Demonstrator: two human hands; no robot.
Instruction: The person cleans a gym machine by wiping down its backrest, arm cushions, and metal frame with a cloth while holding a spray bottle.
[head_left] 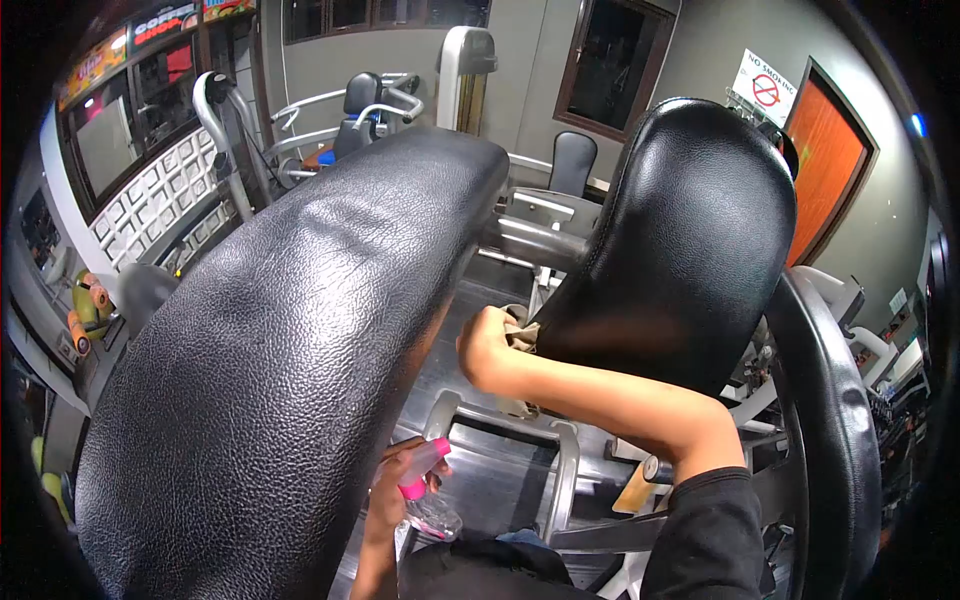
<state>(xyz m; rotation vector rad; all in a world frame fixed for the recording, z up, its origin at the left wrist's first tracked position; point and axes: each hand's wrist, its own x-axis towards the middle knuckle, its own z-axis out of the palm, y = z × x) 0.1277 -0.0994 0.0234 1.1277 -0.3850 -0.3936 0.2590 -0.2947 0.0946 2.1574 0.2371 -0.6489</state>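
Observation:
My left hand (392, 482) is wrapped round a clear spray bottle (432, 518) with a pink and translucent trigger head, low in the view beside the long black pad. My right hand (487, 348) grips a crumpled beige cloth (522, 335) at the left edge of the black seat pad (690, 230). Part of the cloth hangs below my right wrist. Its fingers are partly hidden behind the hand and the cloth. The long black padded cushion (300, 330) fills the left side, its surface wrinkled and shiny.
A grey metal frame (500, 415) stands between the pads, above a dark floor. Another black pad (825, 400) curves along the right. Further gym machines (365, 115) stand at the back near the wall. An orange door (830, 150) and a no-smoking sign (766, 88) are at the right.

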